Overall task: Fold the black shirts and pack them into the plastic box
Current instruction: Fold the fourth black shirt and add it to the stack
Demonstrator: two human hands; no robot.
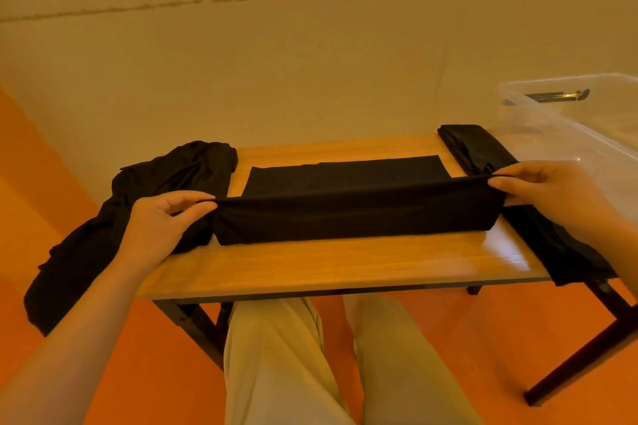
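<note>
the black shirt [355,214] lay across the middle of the wooden worktop [310,266], its long axis running left to right, square to the person's line of sight. each hand had one end of the lifted near edge: the left hand [162,221] pinched the left corner between thumb and fingers, the right hand [549,193] pinched the right corner the same way, so the grip on each side was closed on cloth, not spread. the raised fold stood up from the worktop between the two hands, and the flat remainder of the shirt stretched away beyond it toward the wall. judging by that, the coming move was to carry the held edge forward and lay it over the far part — the cloth lay directly ahead of both hands, neither one nearer than the other. the plastic box [566,134] sat at the far right, past the worktop's corner, so the right hand was the closer one for packing later. between the box and the shirt a folded black shirt [476,148] lay along the right side of the worktop, close under the right hand; it could get brushed when the fold went over. on the left a heap of unfolded black shirts [114,224] hung over the worktop's edge — just beside the left hand and touching the held shirt's end, by the look of it. the box appeared to hold no shirts yet.
</note>
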